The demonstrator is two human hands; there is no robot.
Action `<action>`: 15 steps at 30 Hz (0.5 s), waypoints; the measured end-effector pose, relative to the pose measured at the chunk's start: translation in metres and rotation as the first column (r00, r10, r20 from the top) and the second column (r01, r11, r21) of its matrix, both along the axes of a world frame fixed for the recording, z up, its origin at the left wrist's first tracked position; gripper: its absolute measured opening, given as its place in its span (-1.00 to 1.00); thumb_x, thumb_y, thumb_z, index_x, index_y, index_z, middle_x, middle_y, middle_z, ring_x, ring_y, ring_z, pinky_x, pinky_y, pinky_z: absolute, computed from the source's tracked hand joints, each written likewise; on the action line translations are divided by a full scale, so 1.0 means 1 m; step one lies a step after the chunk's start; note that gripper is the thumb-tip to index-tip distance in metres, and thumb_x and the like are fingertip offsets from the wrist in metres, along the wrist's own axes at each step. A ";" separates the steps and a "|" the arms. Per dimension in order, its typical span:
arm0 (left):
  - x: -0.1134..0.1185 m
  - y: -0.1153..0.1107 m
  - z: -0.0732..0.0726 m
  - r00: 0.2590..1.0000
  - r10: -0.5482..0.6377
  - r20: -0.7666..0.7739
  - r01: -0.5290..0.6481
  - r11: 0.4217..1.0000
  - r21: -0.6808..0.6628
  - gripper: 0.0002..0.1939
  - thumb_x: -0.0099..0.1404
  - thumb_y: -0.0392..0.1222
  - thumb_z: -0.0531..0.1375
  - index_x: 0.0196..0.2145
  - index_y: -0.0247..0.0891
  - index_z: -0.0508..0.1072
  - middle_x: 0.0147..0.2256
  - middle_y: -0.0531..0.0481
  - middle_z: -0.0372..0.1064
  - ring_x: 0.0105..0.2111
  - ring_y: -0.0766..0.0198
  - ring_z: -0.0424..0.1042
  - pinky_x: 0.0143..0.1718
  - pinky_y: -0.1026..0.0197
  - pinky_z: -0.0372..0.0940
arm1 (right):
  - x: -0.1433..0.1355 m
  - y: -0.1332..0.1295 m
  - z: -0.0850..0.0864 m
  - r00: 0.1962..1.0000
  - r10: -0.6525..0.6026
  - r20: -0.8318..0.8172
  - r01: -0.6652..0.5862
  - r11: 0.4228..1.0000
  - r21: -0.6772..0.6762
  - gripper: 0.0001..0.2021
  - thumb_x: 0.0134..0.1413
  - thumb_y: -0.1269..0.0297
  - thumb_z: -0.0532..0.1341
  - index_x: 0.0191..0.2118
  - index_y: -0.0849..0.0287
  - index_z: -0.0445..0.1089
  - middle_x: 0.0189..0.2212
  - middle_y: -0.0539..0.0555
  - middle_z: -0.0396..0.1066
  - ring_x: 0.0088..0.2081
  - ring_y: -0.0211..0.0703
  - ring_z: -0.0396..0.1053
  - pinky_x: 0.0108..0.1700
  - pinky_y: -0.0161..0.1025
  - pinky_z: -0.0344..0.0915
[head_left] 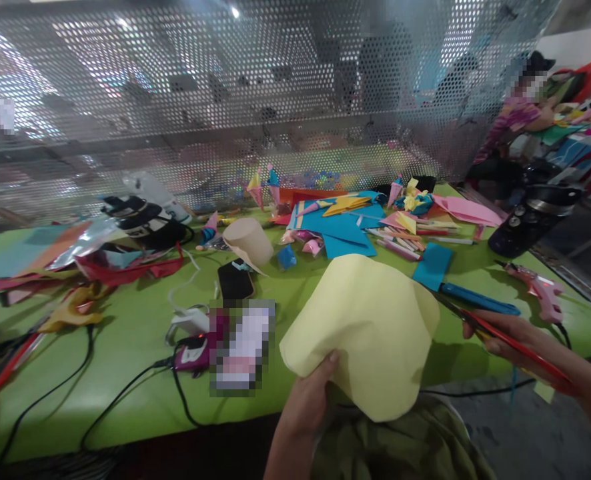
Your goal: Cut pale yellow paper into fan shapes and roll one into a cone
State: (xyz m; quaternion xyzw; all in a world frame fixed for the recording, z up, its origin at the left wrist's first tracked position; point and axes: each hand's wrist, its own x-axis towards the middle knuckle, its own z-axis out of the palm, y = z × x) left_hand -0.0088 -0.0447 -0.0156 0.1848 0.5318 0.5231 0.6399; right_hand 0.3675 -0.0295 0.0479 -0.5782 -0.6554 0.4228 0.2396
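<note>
A large pale yellow sheet [370,327] with a rounded, cut outline is held up over the front of the table. My left hand [311,393] grips its lower left part, thumb on top and fingers hidden beneath. My right hand [510,340] is closed on a pair of red-handled scissors [520,350]. Their blades point left and reach the sheet's right edge; whether paper lies between them I cannot tell. Just beyond the blades are a blue paper piece [433,267] and a blue stick-like tool [480,298].
On the green table [140,393] are a pink glue gun [543,287], a dark bottle [533,220], a yellow glue gun [75,308], a phone [243,347], a purple power strip [193,353] with cords, and several coloured papers [345,227]. A perforated metal screen [255,100] stands behind. Another person [513,127] sits far right.
</note>
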 end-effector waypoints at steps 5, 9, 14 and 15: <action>-0.001 0.000 0.001 0.999 -0.016 0.040 0.016 1.000 0.009 -0.45 -0.08 0.00 0.55 -0.15 -0.29 0.63 -0.05 -0.16 0.61 0.08 -0.07 0.52 0.22 -0.05 0.34 | -0.002 -0.001 -0.001 0.999 -0.050 -0.008 0.050 0.998 0.026 -0.43 -0.07 -0.39 0.28 -0.29 0.09 0.53 -0.45 0.01 0.36 -0.42 -0.14 0.18 -0.36 -0.22 0.05; -0.003 0.000 0.002 0.999 -0.038 0.034 0.039 0.999 -0.027 -0.48 -0.08 -0.02 0.56 -0.16 -0.29 0.64 -0.08 -0.15 0.62 0.04 -0.06 0.54 0.17 -0.04 0.39 | -0.006 -0.003 0.000 0.990 -0.123 -0.062 0.123 0.992 0.005 -0.45 -0.07 -0.35 0.32 -0.28 0.09 0.52 -0.54 -0.02 0.26 -0.51 -0.21 0.13 -0.46 -0.26 0.01; -0.005 -0.001 0.006 0.996 -0.092 0.021 0.092 0.996 0.006 -0.48 -0.05 -0.01 0.55 -0.14 -0.26 0.65 -0.04 -0.13 0.61 0.03 -0.04 0.55 0.17 -0.02 0.39 | -0.010 -0.003 -0.002 0.956 -0.234 -0.177 0.227 0.972 -0.061 -0.46 0.04 -0.32 0.27 -0.12 0.06 0.47 -0.61 -0.11 0.16 -0.63 -0.29 0.08 -0.57 -0.28 -0.01; -0.005 -0.001 0.007 0.995 -0.102 0.018 0.102 0.995 0.015 -0.46 -0.06 0.00 0.56 -0.13 -0.27 0.65 -0.03 -0.14 0.61 0.04 -0.04 0.54 0.17 -0.02 0.38 | -0.011 -0.002 -0.002 0.952 -0.232 -0.199 0.229 0.973 -0.038 -0.45 0.04 -0.33 0.27 -0.10 0.05 0.45 -0.59 -0.09 0.20 -0.61 -0.27 0.15 -0.56 -0.27 0.08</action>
